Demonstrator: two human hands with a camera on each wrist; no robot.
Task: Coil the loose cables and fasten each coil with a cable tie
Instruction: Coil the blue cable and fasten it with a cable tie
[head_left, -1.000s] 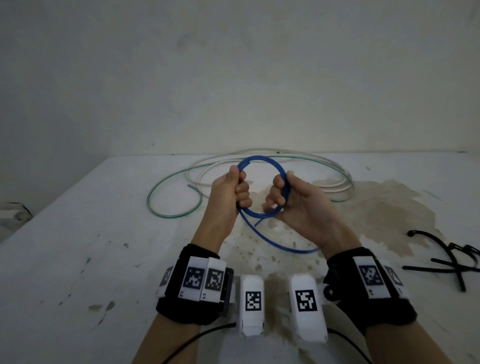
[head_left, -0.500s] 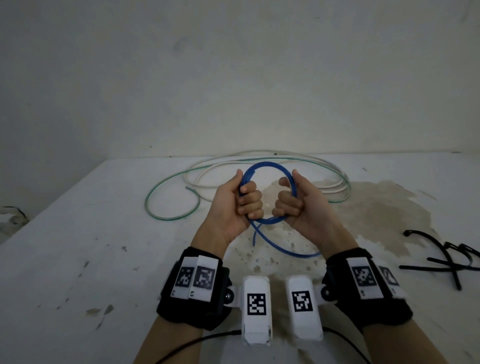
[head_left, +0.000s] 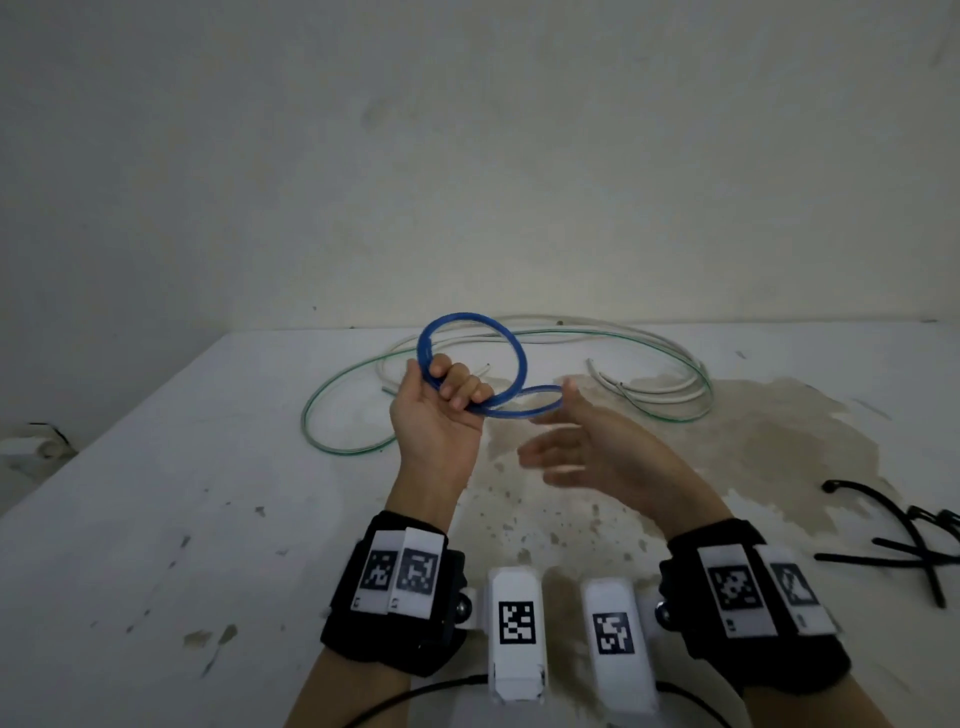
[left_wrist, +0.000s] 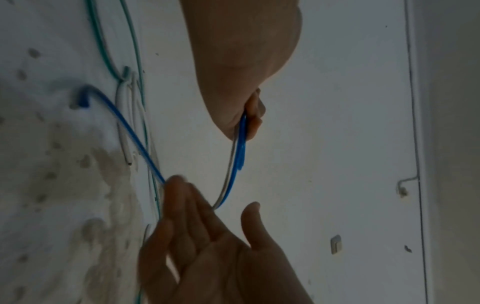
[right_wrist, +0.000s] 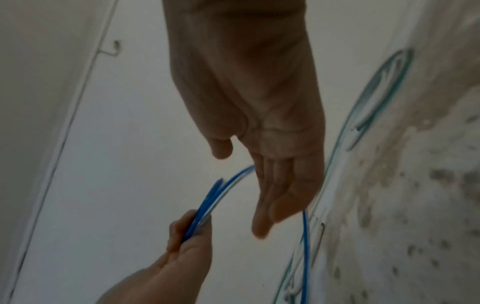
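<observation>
My left hand (head_left: 441, 402) grips a coiled blue cable (head_left: 517, 358) above the table, fingers curled round the bundled loops. In the left wrist view the blue cable (left_wrist: 240, 148) runs out from under the curled fingers. A looser loop of it hangs lower right of the coil. My right hand (head_left: 576, 447) is open just right of the coil, fingers straight, palm turned left, holding nothing. The right wrist view shows the right hand (right_wrist: 270, 195) with flat fingers beside the blue cable (right_wrist: 207, 201), and the left hand (right_wrist: 187, 238) gripping it.
Loose white cable (head_left: 649, 387) and a green cable (head_left: 332, 400) lie in wide loops at the table's back. Black cable ties (head_left: 904, 530) lie in a pile at the right edge. The white table (head_left: 130, 519) is stained brown in the middle. A wall stands behind.
My right hand has let go of the blue coil and opened, drawing back to the right. My left hand keeps the coil and has lifted it slightly left and away.
</observation>
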